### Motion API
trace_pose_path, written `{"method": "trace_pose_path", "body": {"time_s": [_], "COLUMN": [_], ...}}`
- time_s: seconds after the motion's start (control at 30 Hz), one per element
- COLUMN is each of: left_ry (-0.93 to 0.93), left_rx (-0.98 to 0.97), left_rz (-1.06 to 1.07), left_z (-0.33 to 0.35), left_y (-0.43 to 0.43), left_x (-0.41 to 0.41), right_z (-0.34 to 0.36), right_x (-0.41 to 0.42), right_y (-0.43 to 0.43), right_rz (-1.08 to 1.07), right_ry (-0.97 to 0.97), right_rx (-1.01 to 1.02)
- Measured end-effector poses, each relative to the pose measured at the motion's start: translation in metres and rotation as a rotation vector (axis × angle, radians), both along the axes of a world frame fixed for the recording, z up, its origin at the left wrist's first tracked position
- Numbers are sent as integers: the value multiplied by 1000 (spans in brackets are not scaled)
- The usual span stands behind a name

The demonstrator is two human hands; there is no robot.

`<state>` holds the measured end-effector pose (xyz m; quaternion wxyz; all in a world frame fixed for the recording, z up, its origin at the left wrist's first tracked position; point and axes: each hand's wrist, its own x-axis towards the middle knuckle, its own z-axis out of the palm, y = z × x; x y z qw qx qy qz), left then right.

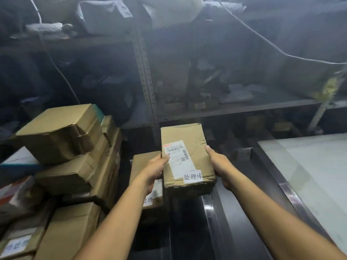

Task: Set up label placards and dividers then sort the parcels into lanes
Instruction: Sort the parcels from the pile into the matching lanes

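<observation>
As the parcel (189, 145) is clasped between left hand (153, 172) and right hand (220, 167), it should be kept level, label (176, 156) upward.

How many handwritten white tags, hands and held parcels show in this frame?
Handwritten white tags: 3
Hands, left hand and right hand: 2
Held cardboard parcel: 1
Total: 6

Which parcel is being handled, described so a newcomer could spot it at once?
Below the metal shelving's upright post, two forearms reach forward. Between the left hand and right hand is a cardboard parcel. Unlike the stacked boxes at left, it is held aloft, showing a barcode label and a white tag.
</observation>
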<state>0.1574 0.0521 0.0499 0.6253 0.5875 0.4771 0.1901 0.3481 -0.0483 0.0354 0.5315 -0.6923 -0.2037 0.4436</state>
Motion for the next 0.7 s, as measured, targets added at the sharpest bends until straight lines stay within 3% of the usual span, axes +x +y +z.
{"method": "trace_pose_path", "body": {"time_s": [0.37,0.5,0.57,0.7], "left_ry": [195,448,580,698], "left_rx": [-12,177,250,305], "left_rz": [30,-54,-126,-230], "left_z": [-59,-96,-81,-76], "left_y": [18,31,16,0], "left_x": [29,33,37,42], "right_z": [-49,-57,-55,-49], "right_x": [30,34,30,23], "right_y": [24,23,21,25], "right_rz": [186,222,232,255], "right_ry": [-146,-188,-203,-336], "right_rx": [-91,-121,-137,-143]}}
